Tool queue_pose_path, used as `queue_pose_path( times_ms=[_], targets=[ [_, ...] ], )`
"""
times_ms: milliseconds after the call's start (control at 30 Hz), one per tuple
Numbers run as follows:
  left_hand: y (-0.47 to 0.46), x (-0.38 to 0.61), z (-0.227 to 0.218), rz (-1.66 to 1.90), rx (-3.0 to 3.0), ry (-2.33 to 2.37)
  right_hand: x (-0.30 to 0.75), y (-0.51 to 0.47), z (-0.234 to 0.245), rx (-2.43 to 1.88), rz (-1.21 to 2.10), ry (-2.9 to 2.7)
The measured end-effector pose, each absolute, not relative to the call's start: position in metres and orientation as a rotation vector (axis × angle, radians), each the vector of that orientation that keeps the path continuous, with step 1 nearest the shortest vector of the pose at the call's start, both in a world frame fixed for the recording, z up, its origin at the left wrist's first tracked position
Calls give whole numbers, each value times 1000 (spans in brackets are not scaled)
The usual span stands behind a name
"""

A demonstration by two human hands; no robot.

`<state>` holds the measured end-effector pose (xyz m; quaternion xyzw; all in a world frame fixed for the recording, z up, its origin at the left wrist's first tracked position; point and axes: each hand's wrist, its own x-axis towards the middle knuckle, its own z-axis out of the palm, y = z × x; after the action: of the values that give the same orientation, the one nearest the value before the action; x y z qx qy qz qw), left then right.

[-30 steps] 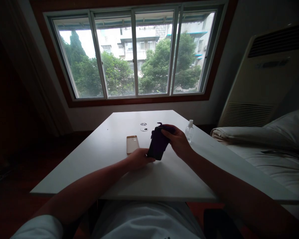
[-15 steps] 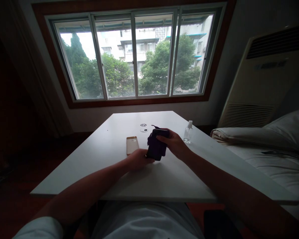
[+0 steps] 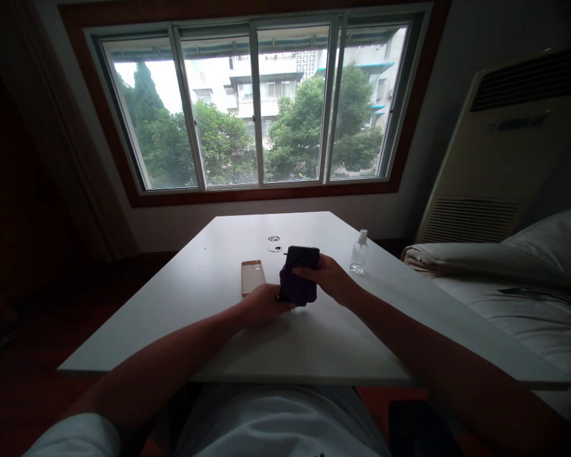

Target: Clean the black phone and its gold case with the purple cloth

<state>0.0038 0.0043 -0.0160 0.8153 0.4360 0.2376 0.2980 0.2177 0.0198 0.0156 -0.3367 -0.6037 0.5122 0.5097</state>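
At the phone (image 3: 303, 255), left hand (image 3: 265, 303) low, right hand (image 3: 327, 278) over cloth (image 3: 297, 292)

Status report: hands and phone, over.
Left hand holding dark phone. Right hand on purple cloth, covering phone's lower part. Phone case lying near left hand.

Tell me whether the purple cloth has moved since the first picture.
Yes: the purple cloth has moved farther below the window and slightly left, down the phone.
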Motion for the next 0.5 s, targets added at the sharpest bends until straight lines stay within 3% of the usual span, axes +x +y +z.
queue_pose_path(
  times_ms=[500],
  targets=[
    [9,0,-3,668,2416,1134,211,17,15,-795,830,-1599]
  ],
)
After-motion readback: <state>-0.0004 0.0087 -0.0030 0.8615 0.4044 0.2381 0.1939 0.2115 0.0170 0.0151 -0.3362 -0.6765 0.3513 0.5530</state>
